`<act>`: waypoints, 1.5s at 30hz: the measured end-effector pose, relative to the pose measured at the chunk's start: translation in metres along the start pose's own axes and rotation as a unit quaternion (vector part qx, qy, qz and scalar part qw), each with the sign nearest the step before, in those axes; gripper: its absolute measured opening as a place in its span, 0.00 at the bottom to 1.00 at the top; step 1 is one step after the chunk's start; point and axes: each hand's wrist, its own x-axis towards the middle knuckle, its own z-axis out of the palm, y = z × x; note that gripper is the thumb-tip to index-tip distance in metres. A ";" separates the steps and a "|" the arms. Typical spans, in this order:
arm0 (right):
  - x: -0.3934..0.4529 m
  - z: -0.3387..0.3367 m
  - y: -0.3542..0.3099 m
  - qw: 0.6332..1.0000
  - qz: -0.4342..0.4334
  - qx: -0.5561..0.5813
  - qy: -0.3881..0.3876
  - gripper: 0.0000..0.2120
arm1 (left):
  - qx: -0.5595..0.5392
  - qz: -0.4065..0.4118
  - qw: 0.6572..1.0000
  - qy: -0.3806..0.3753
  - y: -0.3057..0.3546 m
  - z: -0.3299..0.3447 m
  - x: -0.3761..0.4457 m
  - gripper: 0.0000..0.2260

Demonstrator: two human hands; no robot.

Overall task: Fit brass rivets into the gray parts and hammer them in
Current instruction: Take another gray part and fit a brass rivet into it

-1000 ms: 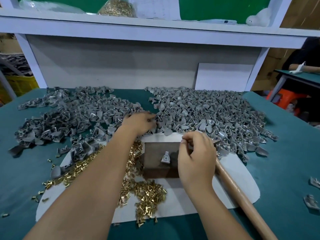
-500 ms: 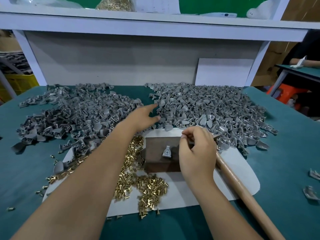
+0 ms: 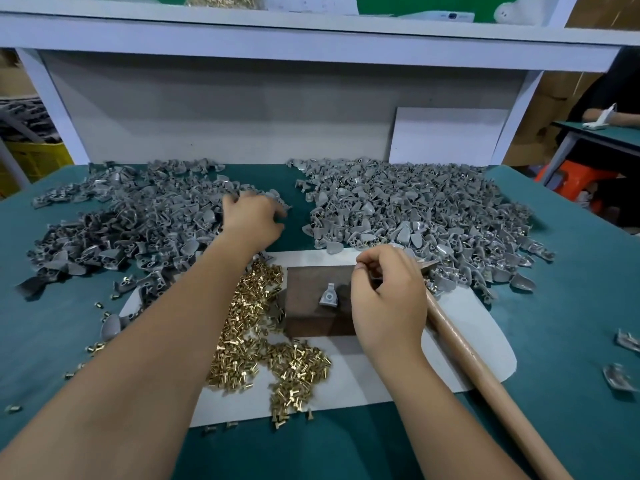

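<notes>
One gray part (image 3: pixel 329 296) lies on a brown block (image 3: pixel 308 318) in the middle of a white sheet (image 3: pixel 471 337). Brass rivets (image 3: pixel 266 344) are heaped on the sheet left of and below the block. Two big piles of gray parts lie behind it, a left pile (image 3: pixel 131 223) and a right pile (image 3: pixel 422 209). My left hand (image 3: pixel 251 216) rests on the right edge of the left pile, its fingers curled around parts there. Just right of the block, my right hand (image 3: pixel 388 299) grips a wooden-handled hammer (image 3: pixel 485 375) close to its head, thumb and forefinger pinched together.
A white board (image 3: pixel 446 136) leans on the back wall under a shelf. A few loose gray parts (image 3: pixel 627 341) lie at the table's right edge. Stray rivets (image 3: pixel 100 306) dot the green mat on the left. Another person's arm (image 3: pixel 609 116) rests on a neighbouring table.
My left hand has swung from the gap between the piles to the left pile's edge and curled its fingers. The right hand and hammer have stayed put.
</notes>
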 end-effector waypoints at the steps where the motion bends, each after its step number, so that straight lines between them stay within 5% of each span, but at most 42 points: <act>1: 0.000 0.000 0.000 1.000 0.001 0.000 0.000 0.06 | -0.049 0.030 0.998 -0.018 0.007 0.001 0.001 0.12; 3: 0.000 0.000 0.000 1.000 0.002 0.000 -0.002 0.06 | -0.095 0.071 0.992 -0.054 0.020 0.004 0.002 0.17; 7: 0.001 0.000 0.000 1.000 0.004 0.000 -0.006 0.05 | -0.183 0.087 0.977 -0.061 0.027 0.008 0.003 0.08; 12: 0.000 0.001 0.000 1.000 0.003 -0.004 -0.009 0.05 | 0.098 -0.002 0.995 -0.022 0.025 -0.010 0.004 0.07; 18: 0.000 0.000 -0.001 1.000 -0.002 -0.003 -0.002 0.05 | -0.216 0.113 0.967 -0.073 0.042 -0.008 -0.004 0.12; 22: 0.000 0.000 0.000 1.000 0.000 -0.003 -0.003 0.05 | -0.244 0.091 0.964 -0.054 0.039 -0.002 -0.002 0.06; 28: 0.000 0.000 0.000 1.000 0.006 0.001 -0.006 0.05 | -0.133 0.062 0.988 -0.055 0.022 -0.015 -0.002 0.13; 31: 0.000 0.000 0.000 1.000 0.006 0.005 -0.006 0.05 | -0.238 0.012 0.971 -0.004 0.024 -0.016 -0.001 0.16; 34: 0.000 0.000 0.000 1.000 0.006 0.006 -0.008 0.05 | -0.282 0.025 0.958 -0.045 0.031 -0.015 -0.002 0.15; 37: 0.000 -0.001 0.001 1.000 0.006 0.008 -0.010 0.05 | -0.188 0.054 0.977 -0.086 0.034 -0.009 -0.006 0.09; 40: 0.000 0.000 0.001 1.000 0.001 0.004 -0.011 0.04 | 0.006 0.012 1.000 -0.018 0.034 -0.006 -0.009 0.06; 45: 0.000 0.000 0.001 1.000 -0.003 0.004 -0.008 0.04 | -0.114 0.065 0.990 -0.052 0.049 -0.005 -0.009 0.11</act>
